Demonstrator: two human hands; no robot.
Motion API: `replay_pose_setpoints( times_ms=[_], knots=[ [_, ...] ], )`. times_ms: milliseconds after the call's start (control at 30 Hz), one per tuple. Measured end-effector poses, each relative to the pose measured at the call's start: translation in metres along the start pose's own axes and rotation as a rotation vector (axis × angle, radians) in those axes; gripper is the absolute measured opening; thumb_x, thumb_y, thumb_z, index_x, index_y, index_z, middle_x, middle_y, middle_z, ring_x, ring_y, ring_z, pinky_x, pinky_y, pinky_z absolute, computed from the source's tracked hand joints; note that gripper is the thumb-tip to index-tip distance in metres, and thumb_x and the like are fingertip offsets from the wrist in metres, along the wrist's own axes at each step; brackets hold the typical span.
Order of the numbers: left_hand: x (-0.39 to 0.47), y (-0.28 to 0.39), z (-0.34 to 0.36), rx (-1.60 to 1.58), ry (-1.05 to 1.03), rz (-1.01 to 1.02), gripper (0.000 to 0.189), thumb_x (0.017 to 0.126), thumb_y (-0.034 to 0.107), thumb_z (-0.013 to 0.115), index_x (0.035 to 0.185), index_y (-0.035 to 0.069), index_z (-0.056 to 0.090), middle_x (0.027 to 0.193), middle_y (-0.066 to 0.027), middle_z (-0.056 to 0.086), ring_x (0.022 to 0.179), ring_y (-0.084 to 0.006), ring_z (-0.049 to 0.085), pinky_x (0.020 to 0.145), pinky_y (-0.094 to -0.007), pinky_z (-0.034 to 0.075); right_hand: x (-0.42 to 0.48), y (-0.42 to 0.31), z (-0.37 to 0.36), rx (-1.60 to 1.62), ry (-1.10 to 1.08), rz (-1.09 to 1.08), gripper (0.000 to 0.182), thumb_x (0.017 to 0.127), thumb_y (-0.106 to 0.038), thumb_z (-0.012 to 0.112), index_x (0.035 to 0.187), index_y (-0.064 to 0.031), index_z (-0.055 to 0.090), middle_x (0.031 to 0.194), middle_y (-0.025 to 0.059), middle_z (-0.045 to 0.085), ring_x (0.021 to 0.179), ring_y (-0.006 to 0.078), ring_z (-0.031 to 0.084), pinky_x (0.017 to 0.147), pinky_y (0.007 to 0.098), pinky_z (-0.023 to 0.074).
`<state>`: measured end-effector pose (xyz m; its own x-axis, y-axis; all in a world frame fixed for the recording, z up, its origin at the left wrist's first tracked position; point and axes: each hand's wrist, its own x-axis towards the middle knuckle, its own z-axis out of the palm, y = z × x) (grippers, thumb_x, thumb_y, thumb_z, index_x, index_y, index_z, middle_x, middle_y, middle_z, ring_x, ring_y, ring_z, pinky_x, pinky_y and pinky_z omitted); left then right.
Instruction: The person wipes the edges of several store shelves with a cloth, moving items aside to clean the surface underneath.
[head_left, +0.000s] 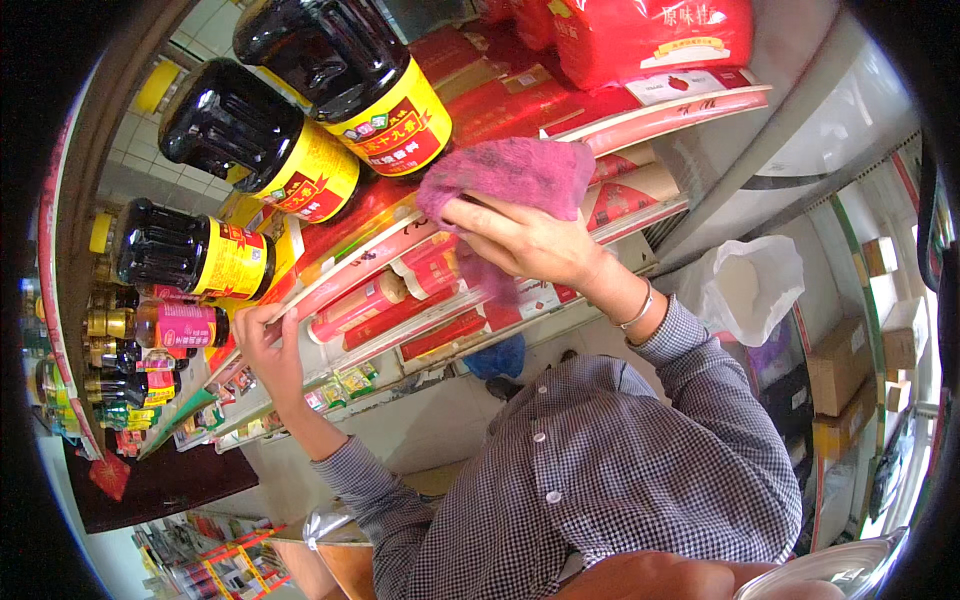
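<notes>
My right hand (525, 236) grips a pink cloth (517, 176) with dark stains, which lies against the red-lined shelf and hangs down over its front edge. My left hand (270, 352) rests with its fingers on the shelf's pink price strip (337, 277), further to the left, below the bottles. Large dark sauce bottles (315, 180) with yellow and red labels stand on this shelf, left of the cloth. A bottle with a pink label (176, 324) stands beyond them.
Red plastic-wrapped packs (652, 37) sit on the shelf at the upper right. Rolled paper-wrapped packages (360, 304) lie on the shelf below. A white plastic bag (750, 289) and cardboard boxes (840, 367) are to my right. A blue bag (495, 356) is under the shelves.
</notes>
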<state>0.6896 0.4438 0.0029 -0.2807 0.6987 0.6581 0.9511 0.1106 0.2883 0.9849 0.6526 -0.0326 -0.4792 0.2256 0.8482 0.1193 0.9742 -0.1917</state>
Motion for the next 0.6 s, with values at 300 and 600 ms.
replay_pose_setpoints(
  times_ms=[300, 600],
  knots=[
    [-0.004, -0.005, -0.002, 0.062, -0.028, -0.007, 0.016, 0.08, 0.0, 0.069, 0.091, 0.003, 0.059, 0.094, -0.0071, 0.05, 0.091, -0.018, 0.052, 0.068, -0.0248, 0.053, -0.023, 0.067, -0.052, -0.322, 0.365, 0.194, 0.036, 0.072, 0.0, 0.061, 0.108, -0.0018, 0.064, 0.1, 0.0159, 0.066, 0.087, 0.0316, 0.066, 0.079, 0.0385, 0.0531],
    [-0.003, 0.001, 0.002, -0.066, -0.017, -0.072, 0.015, 0.081, 0.001, 0.069, 0.092, 0.002, 0.059, 0.094, -0.007, 0.05, 0.09, -0.017, 0.052, 0.066, -0.0241, 0.053, -0.012, 0.019, 0.009, -0.052, 0.218, 0.026, 0.036, 0.069, -0.002, 0.068, 0.104, -0.0114, 0.07, 0.097, 0.0074, 0.067, 0.066, 0.0213, 0.066, 0.055, 0.0303, 0.0538]
  ],
)
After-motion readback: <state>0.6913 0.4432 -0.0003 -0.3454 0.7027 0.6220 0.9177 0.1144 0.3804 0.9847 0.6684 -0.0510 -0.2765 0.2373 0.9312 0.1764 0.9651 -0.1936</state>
